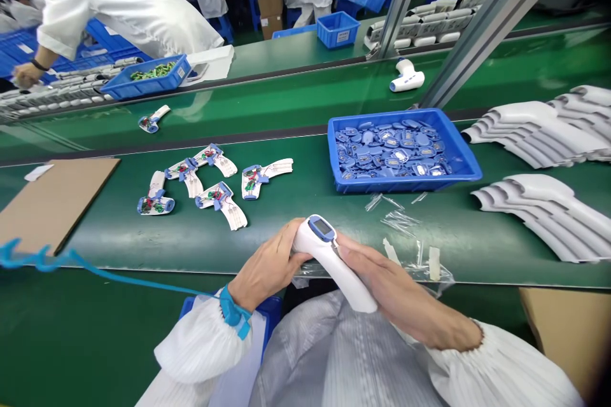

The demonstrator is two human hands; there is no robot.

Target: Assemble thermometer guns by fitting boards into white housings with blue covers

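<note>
Close in front of my body, both hands hold a white infrared thermometer [344, 273] with a blue-framed display facing up. My left hand [273, 262] is closed round its head end, thumb underneath. On the other side, my right hand [370, 267] presses against the body near the display, its fingertips partly hidden behind it. A blue wrist strap [233, 311] with a coiled cord circles my left wrist. Beyond my hands lie several opened thermometer halves [222, 203] with wires and circuit boards showing. A blue bin [405, 184] of small blue display frames [391, 149] stands ahead to the right.
Stacked white shell halves [539, 210] lie at the right. Clear plastic strips [401, 219] and a plastic bag [442, 280] are near the bench edge. A brown board [57, 203] lies left. A metal post [496, 25] rises beyond the bin. Across the belt, a person in white [128, 0] leans over.
</note>
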